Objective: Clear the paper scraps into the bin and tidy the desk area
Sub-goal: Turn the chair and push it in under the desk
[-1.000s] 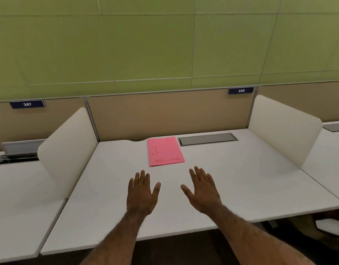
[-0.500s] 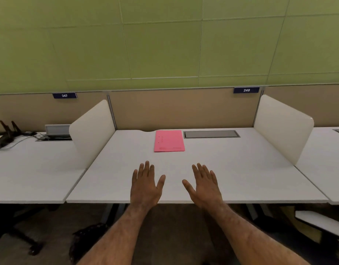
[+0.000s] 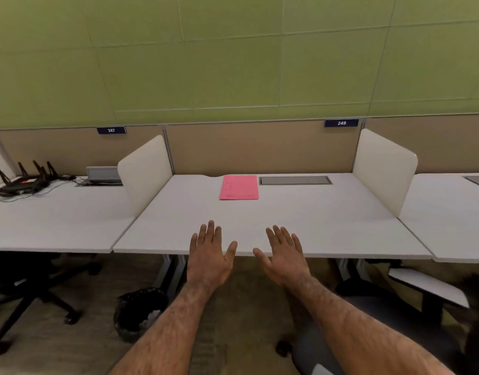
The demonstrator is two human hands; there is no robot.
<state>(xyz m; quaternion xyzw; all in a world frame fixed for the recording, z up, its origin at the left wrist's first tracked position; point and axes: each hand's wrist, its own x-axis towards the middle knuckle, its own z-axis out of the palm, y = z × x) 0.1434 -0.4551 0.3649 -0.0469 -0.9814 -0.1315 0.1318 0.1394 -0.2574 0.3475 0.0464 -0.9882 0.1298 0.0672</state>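
Fingers of left hand and right hand were spread, holding nothing, at centre frame. Pink paper lay upper centre on desk; bin, lower left, newly visible.

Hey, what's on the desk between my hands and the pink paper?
Nothing: in the head view, only bare white desk lies between both open hands and the pink paper.

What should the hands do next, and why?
Probably step closer and reach one hand toward the pink paper. Both the left hand and right hand are open, empty and only at the desk's near edge, while the paper lies at the far side. The bin waits underneath.
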